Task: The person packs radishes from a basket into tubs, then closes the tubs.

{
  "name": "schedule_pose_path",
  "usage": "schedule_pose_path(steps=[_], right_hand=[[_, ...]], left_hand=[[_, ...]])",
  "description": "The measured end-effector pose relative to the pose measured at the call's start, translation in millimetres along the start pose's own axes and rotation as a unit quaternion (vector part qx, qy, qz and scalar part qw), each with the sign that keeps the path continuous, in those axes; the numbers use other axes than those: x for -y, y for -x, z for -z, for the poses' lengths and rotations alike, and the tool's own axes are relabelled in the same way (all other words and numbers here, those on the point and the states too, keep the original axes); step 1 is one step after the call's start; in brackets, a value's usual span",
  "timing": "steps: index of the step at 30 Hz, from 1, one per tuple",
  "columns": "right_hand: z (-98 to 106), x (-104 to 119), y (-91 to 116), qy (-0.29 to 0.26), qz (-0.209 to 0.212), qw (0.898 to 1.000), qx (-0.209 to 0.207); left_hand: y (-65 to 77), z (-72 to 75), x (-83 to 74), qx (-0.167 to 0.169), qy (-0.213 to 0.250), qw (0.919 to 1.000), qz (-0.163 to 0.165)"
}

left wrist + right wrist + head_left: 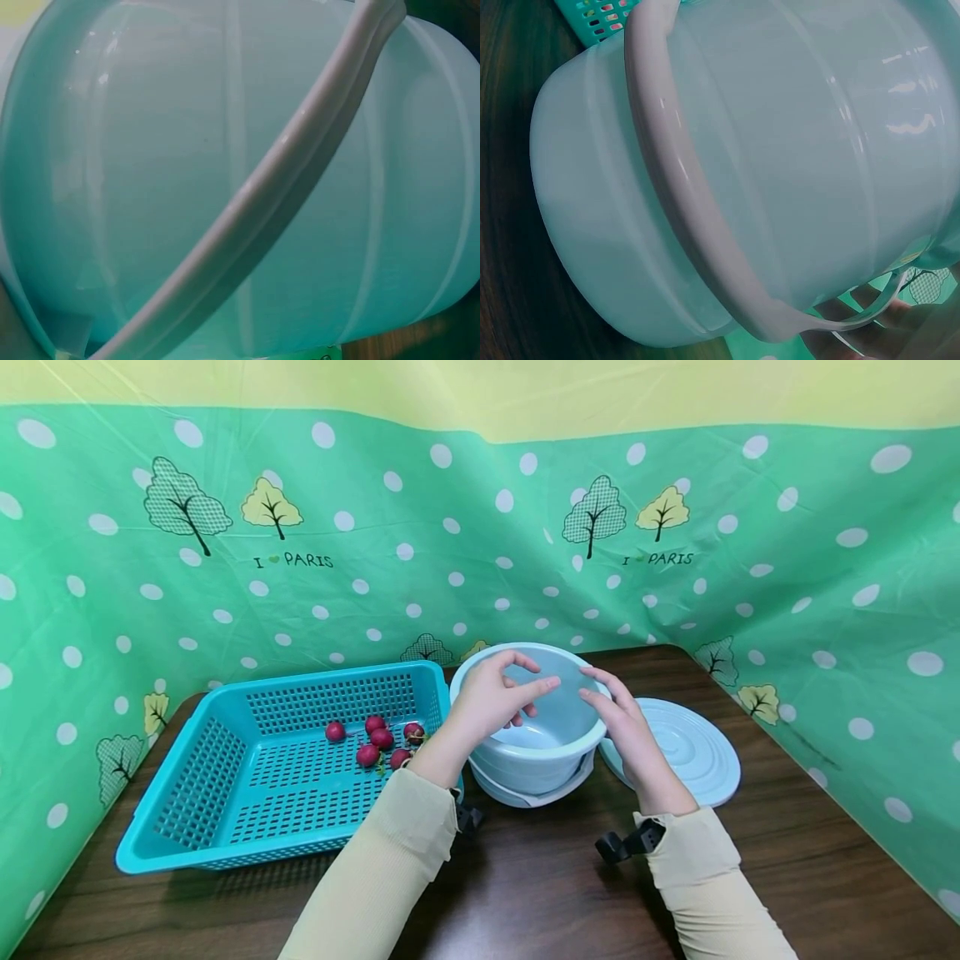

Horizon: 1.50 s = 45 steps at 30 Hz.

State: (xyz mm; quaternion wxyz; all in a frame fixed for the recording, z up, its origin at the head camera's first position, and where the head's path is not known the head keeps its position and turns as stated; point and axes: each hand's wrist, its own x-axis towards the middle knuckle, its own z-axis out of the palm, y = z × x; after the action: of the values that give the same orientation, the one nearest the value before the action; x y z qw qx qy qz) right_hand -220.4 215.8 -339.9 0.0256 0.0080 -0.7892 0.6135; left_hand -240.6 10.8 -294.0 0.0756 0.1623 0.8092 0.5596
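A pale blue bucket [525, 760] stands upright near the table's middle, with its opening up and a grey-white handle [247, 195] hanging down in front of it. My left hand [498, 689] is over the left side of the opening, thumb out and fingers loosely bent, with nothing visible in it. At the right rim is my right hand [626, 722], its thumb and forefinger apart and nothing seen between them. Some of its fingers [877, 322] show beside the handle in the right wrist view; whether they touch the bucket I cannot tell.
To the left lies a blue plastic basket [187, 843] with several radishes [382, 739] gathered at its right end. A round pale blue lid [693, 747] rests on the dark wooden table [795, 860], right of the bucket. Behind hangs a green dotted cloth [480, 552].
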Motion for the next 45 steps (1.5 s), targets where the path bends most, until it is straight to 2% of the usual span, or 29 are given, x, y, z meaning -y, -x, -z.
schedule_pose_path(steps=[7,12,18,24,27,30,35,45], right_hand=[[0.9,0.4,0.1,0.0,-0.002,1.0,0.0],[0.6,0.8,0.1,-0.002,-0.007,1.0,-0.001],[-0.4,0.2,0.8,-0.002,-0.016,1.0,-0.001],[-0.7,-1.7,0.4,-0.001,-0.015,1.0,0.0],[-0.8,-1.5,-0.5,0.0,-0.011,1.0,-0.001],[-0.7,-0.7,-1.2,-0.001,-0.008,1.0,-0.002],[-0.3,0.5,-0.7,-0.001,-0.007,1.0,-0.004],[-0.9,-0.6,-0.7,-0.003,-0.004,1.0,0.001]], left_hand=[[2.1,0.2,1.1,-0.012,0.022,0.9995,-0.016],[3.6,1.6,3.8,-0.028,0.08,0.9955,-0.044],[5.8,2.7,4.1,-0.051,0.134,0.988,-0.059],[18.9,4.3,4.5,-0.084,0.171,0.9771,-0.095],[29.1,7.7,5.3,-0.1,0.181,0.9728,-0.103],[39.2,13.3,6.8,-0.11,0.192,0.9702,-0.098],[53.2,26.5,8.1,-0.127,0.185,0.9709,-0.085],[63.7,49.9,25.0,-0.19,0.147,0.97,-0.038]])
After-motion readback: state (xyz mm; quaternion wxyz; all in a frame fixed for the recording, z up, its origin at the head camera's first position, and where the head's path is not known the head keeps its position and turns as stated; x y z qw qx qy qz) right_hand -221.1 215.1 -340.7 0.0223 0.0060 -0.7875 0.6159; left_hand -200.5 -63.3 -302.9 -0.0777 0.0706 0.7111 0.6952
